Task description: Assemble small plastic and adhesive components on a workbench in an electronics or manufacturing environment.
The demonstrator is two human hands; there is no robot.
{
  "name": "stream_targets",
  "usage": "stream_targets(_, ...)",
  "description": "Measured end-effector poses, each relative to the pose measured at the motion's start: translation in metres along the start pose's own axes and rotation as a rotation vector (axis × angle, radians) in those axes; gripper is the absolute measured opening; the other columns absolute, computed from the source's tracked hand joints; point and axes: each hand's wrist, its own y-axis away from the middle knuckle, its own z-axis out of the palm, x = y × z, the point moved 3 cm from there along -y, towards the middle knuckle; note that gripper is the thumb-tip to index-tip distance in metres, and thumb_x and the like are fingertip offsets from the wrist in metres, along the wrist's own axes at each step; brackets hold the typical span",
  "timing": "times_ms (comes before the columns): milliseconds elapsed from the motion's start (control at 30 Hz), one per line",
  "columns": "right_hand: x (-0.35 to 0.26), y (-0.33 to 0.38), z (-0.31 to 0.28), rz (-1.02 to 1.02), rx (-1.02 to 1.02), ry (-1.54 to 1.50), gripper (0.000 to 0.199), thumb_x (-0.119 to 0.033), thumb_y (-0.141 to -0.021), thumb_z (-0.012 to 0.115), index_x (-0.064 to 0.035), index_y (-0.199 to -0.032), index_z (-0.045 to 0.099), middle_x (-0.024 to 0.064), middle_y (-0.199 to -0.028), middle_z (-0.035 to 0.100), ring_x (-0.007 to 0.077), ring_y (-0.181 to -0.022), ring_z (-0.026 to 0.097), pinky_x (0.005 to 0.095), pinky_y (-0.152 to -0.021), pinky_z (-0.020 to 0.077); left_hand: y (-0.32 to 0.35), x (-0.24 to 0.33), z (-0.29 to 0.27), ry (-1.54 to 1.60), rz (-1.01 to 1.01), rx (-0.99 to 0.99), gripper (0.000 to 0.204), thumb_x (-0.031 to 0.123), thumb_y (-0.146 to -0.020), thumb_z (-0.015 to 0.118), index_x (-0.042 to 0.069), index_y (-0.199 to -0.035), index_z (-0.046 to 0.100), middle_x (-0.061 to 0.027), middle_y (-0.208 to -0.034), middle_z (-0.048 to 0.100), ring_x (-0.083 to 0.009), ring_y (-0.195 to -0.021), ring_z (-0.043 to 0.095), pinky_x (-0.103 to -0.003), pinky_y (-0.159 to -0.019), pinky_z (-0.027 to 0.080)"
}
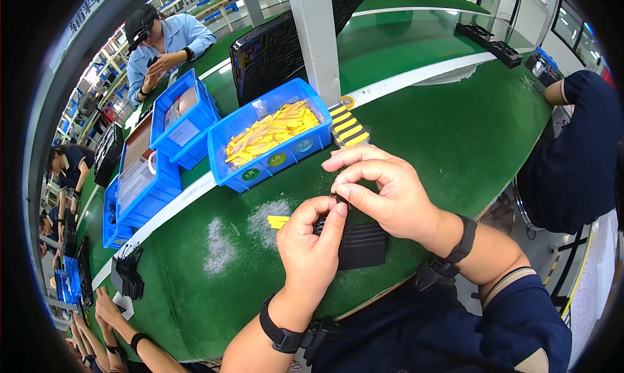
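Note:
My left hand (311, 244) and my right hand (389, 192) meet over the green table, thumbs and forefingers pinched together. Between the fingertips is a small dark piece (338, 199), mostly covered, so its kind cannot be made out. Just below the hands lies a stack of flat black parts (361, 245), partly hidden by my left hand. A few yellow strips (278, 221) rest beside my left hand. Beyond the hands stands a blue bin (263, 169) filled with yellow strips (273, 134).
Grey-white scraps (220, 247) are scattered at the left. Striped yellow-black pieces (349, 127) lie by the bin. More blue bins (185, 129), a white post (314, 41) and a black panel (268, 58) stand beyond. Bent black parts (127, 273) sit near a co-worker's hand (107, 308); others sit around.

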Motion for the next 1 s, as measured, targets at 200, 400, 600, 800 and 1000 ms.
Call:
stream_targets(200,-0.005,0.001,0.002,-0.044,0.024,0.038,0.002,-0.003,-0.079,0.059,-0.0018,-0.079,0.061,0.0111,-0.108,0.061,0.0235,-0.102,0.057,0.0352,-0.088,0.0445,0.0,0.001,-0.001,-0.033,-0.01,0.003,0.007,0.006,-0.081,0.067,0.0,-0.083,0.065,-0.003,-0.075,0.065,-0.0072,-0.067,0.056,-0.022,-0.063,0.046)
stream_targets(400,-0.013,0.004,0.0,-0.197,0.07,0.175,0.003,-0.003,-0.078,0.06,-0.0032,-0.081,0.06,0.0126,-0.11,0.058,0.0259,-0.103,0.056,0.0357,-0.088,0.0437,-0.001,0.003,0.0,0.14,-0.005,-0.216,0.059,-0.006,-0.073,0.066,-0.001,-0.125,0.038,-0.0138,-0.111,0.052,-0.0191,-0.102,0.055,-0.031,-0.089,0.045)
stream_targets(600,-0.023,0.008,-0.018,-0.143,0.171,0.119,0.012,-0.004,-0.077,0.063,-0.0035,-0.088,0.061,0.012,-0.105,0.059,0.0273,-0.101,0.056,0.0358,-0.087,0.0435,0.01,0.007,-0.012,0.243,-0.09,-0.402,0.08,-0.015,-0.069,0.057,0.003,-0.139,0.023,-0.013,-0.119,0.044,-0.0224,-0.107,0.053,-0.034,-0.092,0.044)
stream_targets(800,0.018,-0.008,-0.04,0.087,0.182,-0.165,0.017,-0.001,-0.083,0.057,0.0024,-0.099,0.06,0.0101,-0.108,0.056,0.0172,-0.101,0.056,0.0301,-0.091,0.0435,0.026,-0.004,-0.023,0.352,-0.172,-0.477,0.089,-0.016,-0.073,0.058,0.008,-0.144,0.011,-0.0129,-0.119,0.045,-0.0274,-0.117,0.05,-0.037,-0.096,0.044)
stream_targets(1000,0.062,-0.041,-0.047,0.336,0.092,0.213,0.023,-0.007,-0.08,0.061,0.0028,-0.101,0.06,0.0079,-0.092,0.063,0.0147,-0.082,0.061,0.0286,-0.075,0.0498,0.024,-0.003,-0.02,0.472,-0.357,-0.446,0.086,-0.017,-0.072,0.058,0.007,-0.143,0.016,-0.0133,-0.115,0.05,-0.0275,-0.109,0.056,-0.037,-0.093,0.046)
